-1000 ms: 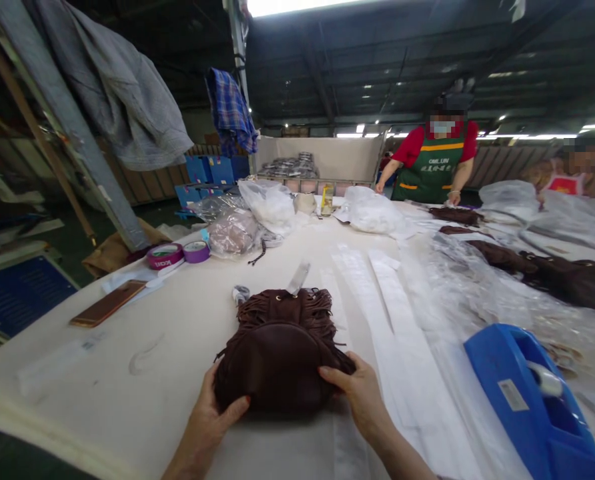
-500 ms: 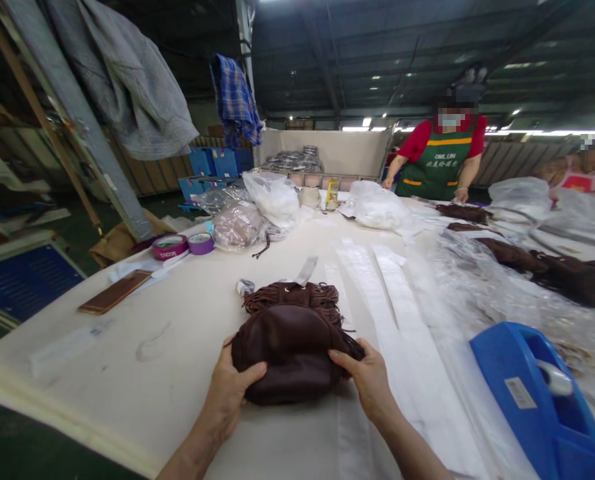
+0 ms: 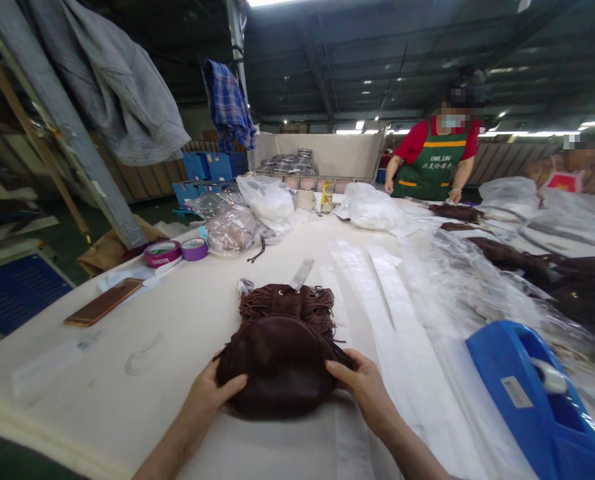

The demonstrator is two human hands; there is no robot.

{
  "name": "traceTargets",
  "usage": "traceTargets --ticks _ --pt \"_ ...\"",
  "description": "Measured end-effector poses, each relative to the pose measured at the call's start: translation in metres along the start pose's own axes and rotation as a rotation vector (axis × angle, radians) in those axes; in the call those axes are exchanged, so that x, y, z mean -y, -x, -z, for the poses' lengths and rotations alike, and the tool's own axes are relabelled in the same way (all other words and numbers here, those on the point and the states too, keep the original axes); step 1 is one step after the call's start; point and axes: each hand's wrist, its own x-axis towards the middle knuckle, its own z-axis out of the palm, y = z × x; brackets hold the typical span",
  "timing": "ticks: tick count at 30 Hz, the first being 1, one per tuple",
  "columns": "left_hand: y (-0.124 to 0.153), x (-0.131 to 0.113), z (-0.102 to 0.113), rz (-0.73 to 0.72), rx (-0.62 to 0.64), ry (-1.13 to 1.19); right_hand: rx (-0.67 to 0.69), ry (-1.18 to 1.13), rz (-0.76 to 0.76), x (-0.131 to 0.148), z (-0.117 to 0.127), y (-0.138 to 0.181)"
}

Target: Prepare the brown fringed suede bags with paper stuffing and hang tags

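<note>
A dark brown fringed handbag lies on the pale table right in front of me, its smooth rounded part toward me and its fringes and eyelets on the far side. My left hand grips its left edge, thumb on top and fingers hidden beneath. On the opposite edge, my right hand holds it the same way. A greyish tag sticks out at the bag's far end, beside a small crumpled clear wrapping.
Tape rolls and a phone lie at left. White strips run along the right, near a blue tape dispenser. Plastic-wrapped goods sit further back. A co-worker in a green apron stands across the table.
The bag's near part has come down flatter and closer to me, showing more of the fringed part. Both hands have moved with it, still gripping the sides. The view has shifted slightly.
</note>
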Motion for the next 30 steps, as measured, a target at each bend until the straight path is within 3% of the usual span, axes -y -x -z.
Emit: traceTargets --ticks 5,11,16,20,23,27,30 --pt "-0.004 -0.005 0.021 0.055 0.081 0.148 0.078 -0.087 0.019 0.008 0.006 -0.001" --pt "-0.018 -0.005 0.014 -0.154 -0.138 -0.138 -0.115 0.236 0.173 0.008 0.004 -0.007" --pt "-0.019 -0.017 0.010 -0.108 -0.105 -0.182 -0.064 0.175 0.038 0.028 0.000 -0.004" --pt "-0.017 -0.027 0.012 -0.063 -0.044 -0.216 0.023 0.134 0.037 0.040 -0.002 -0.001" --pt "-0.015 -0.025 0.013 -0.084 -0.070 -0.329 0.051 0.163 0.101 0.033 -0.002 -0.002" --pt "-0.012 -0.012 0.012 -0.212 -0.177 -0.462 -0.027 0.387 0.298 0.014 0.001 -0.003" --pt "-0.012 -0.006 0.012 -0.404 -0.209 -0.512 0.015 0.502 0.395 0.007 0.004 -0.003"
